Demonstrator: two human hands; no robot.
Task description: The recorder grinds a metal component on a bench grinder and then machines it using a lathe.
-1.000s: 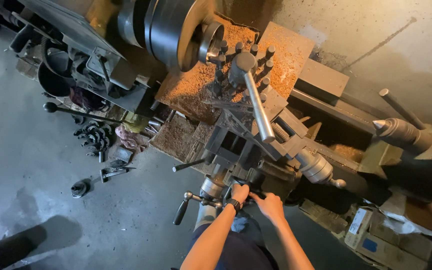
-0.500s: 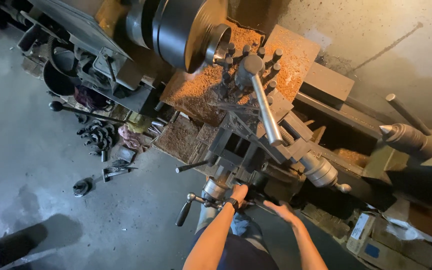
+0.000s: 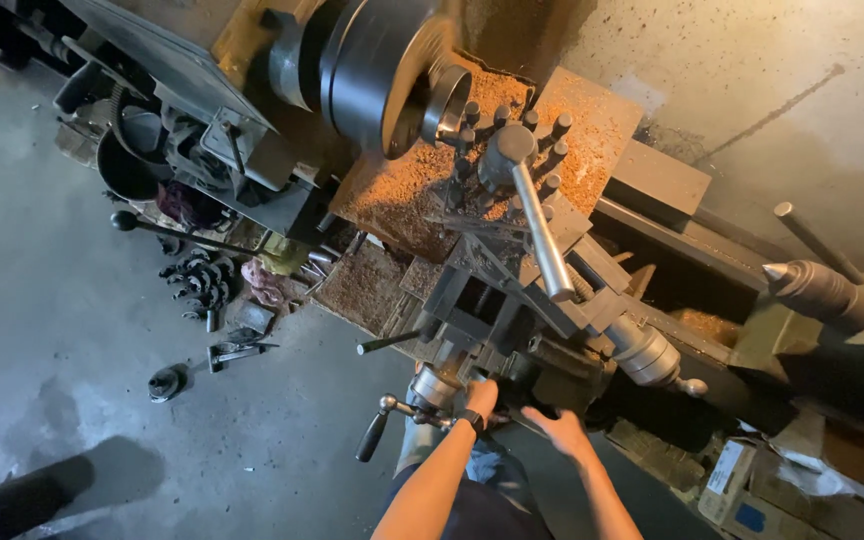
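We're at the lathe [image 3: 572, 300], its bed running from the chuck [image 3: 377, 65] far left to the tailstock [image 3: 817, 290] on the right. The carriage [image 3: 497, 300] sits mid-bed, just right of the chuck, chips all over it. The long steel lever [image 3: 542, 235] on the tool post points down toward us, slightly right.

Both hands are at the near face of the carriage, close to each other but not touching. Our left hand [image 3: 480, 398] is up against the handwheel [image 3: 434, 388], fingers seemingly wrapped on it; can't tell how tight. The crank handle [image 3: 377, 430] sticks out to its left, down toward the floor [image 3: 72, 330]. Our right hand [image 3: 564, 430] lies flat and open just right of it, holding nothing we can see.

So the handwheel is directly ahead of the left hand, which is nearer; its axis points at us.
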